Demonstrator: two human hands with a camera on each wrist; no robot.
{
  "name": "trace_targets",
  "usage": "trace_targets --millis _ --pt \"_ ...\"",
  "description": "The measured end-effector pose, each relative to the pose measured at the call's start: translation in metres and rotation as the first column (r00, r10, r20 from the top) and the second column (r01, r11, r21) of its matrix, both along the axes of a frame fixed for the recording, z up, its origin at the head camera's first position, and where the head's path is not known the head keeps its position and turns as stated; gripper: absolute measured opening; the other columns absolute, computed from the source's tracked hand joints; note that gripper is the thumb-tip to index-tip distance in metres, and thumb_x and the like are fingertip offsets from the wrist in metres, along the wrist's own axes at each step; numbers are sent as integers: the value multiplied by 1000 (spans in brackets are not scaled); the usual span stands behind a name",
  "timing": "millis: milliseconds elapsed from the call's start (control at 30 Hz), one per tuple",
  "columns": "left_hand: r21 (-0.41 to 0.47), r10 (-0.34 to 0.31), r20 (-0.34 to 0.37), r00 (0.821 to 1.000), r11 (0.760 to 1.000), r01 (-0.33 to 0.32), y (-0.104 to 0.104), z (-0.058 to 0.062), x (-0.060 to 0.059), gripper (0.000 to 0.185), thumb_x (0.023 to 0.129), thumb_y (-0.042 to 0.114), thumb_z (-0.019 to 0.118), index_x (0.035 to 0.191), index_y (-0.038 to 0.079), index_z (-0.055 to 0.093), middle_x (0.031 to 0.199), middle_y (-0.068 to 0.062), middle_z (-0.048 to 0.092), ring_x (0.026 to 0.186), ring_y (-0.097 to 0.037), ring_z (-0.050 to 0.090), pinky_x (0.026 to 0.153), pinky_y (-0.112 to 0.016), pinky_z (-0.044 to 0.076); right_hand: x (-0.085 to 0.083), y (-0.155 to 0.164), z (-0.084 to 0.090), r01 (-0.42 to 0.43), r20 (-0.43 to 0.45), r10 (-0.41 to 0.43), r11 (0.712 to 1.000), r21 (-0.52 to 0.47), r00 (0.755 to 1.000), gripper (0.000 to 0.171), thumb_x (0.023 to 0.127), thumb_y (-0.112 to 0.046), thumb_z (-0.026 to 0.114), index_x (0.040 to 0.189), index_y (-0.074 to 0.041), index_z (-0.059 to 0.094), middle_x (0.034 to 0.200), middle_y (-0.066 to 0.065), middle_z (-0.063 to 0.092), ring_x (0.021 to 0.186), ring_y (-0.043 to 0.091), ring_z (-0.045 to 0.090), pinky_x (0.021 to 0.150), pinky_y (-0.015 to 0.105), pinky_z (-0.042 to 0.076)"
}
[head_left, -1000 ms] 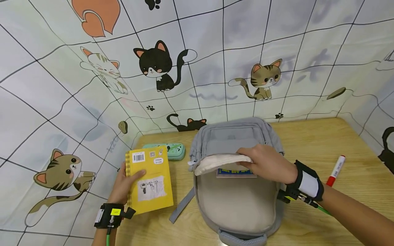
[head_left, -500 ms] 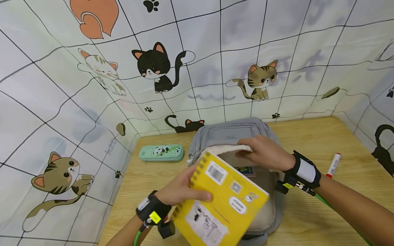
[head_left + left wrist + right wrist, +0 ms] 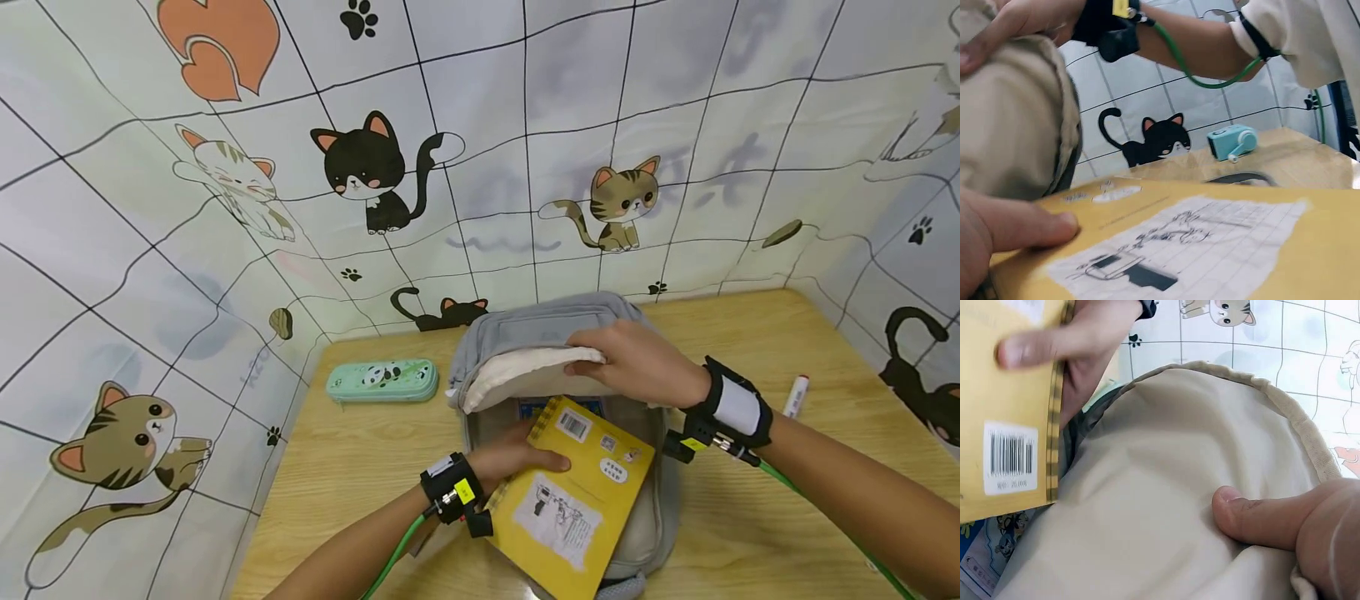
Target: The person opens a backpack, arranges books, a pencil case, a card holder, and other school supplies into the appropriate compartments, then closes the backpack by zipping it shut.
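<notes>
My left hand (image 3: 517, 460) grips a yellow spiral notebook (image 3: 581, 492) by its bound edge, thumb over the cover, fingers hidden beneath. The notebook is tilted above the opening of a grey backpack (image 3: 540, 321). In the head view its upper end overlaps the inside of the bag. My right hand (image 3: 637, 362) pinches the bag's cream-lined flap (image 3: 525, 375) and holds it raised; in the right wrist view the thumb (image 3: 1254, 519) presses on the lining. A blue printed book or card (image 3: 997, 550) shows inside the bag, partly behind the notebook.
A mint-green pencil case (image 3: 382, 381) with a panda print lies left of the bag on the wooden table (image 3: 360, 450). A white and red marker (image 3: 797, 396) lies to the right, partly behind my right arm. A turquoise box-like object (image 3: 1233, 142) stands farther along the table.
My left hand has carried the notebook from left of the backpack rightward to over its opening, turning it to a slant. The right hand still holds up the flap.
</notes>
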State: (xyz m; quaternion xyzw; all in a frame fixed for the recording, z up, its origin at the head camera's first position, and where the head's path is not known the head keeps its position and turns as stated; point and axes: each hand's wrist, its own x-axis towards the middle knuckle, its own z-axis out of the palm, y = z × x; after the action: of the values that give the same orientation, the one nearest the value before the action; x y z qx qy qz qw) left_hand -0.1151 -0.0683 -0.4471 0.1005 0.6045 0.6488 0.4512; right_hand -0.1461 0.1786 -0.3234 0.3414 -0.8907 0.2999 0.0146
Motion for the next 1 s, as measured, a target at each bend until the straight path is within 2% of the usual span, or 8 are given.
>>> trace_targets --millis 267,433,567,667,733,867,933,1000 --pt "93 248 12 969 964 -248 -9 -6 -7 52 98 3 64 146 10 47 122 -13 73 94 -21 79 81 -39 66 3 -4 -3 -10 -54 11 1000 17 998 9 98 -18 78 106 -17 77 92 -7 77 71 -3 61 65 23 48" --pt "75 433 -182 883 901 -427 -6 -11 -7 54 93 2 73 140 9 48 124 -20 70 92 -24 79 82 -42 66 5 -5 -3 -22 -58 22 1000 3 998 8 99 -18 77 107 -16 78 94 -8 78 74 -4 63 66 23 50" --pt "60 443 -262 858 894 -444 -7 -16 -10 55 92 3 77 139 10 49 122 -18 69 91 -22 78 82 -38 66 5 -6 -3 -25 -53 25 1000 -9 998 9 99 -18 77 108 -16 78 95 -8 79 75 -3 64 66 23 50" --pt "22 373 -337 864 921 -389 -14 -8 -10 57 92 3 73 143 5 47 132 -21 63 103 -26 75 90 -36 63 5 -6 -4 -26 -49 25 1000 -13 998 10 98 -16 77 108 -16 78 96 -7 79 76 -3 65 67 23 50" --pt "-67 298 -445 844 929 -363 -18 2 -8 61 92 6 72 146 2 45 142 -23 56 119 -30 67 102 -38 57 4 -6 -5 -28 -48 27 1000 -14 998 10 98 -16 78 108 -17 78 96 -7 79 76 -4 65 67 23 50" --pt "-351 18 -690 724 866 -356 -19 18 3 76 91 14 75 156 -2 39 160 -21 43 146 -33 44 121 -47 39 3 -5 -6 -35 -46 35 999 -11 998 10 97 -16 78 107 -17 79 96 -8 79 77 -3 67 67 22 50" --pt "-491 -210 -763 612 804 -336 -16 20 11 75 92 20 78 154 -2 44 163 -22 42 152 -34 40 125 -54 34 2 -6 -5 -38 -42 37 999 -9 998 10 98 -16 78 108 -16 79 97 -8 80 77 -1 68 67 22 50" --pt "-605 -447 -771 454 738 -301 -13 19 19 76 93 30 81 156 3 48 168 -18 38 159 -34 32 128 -57 30 2 -6 -5 -39 -36 38 999 -9 999 11 98 -17 78 108 -16 79 98 -7 80 78 0 69 67 22 50"
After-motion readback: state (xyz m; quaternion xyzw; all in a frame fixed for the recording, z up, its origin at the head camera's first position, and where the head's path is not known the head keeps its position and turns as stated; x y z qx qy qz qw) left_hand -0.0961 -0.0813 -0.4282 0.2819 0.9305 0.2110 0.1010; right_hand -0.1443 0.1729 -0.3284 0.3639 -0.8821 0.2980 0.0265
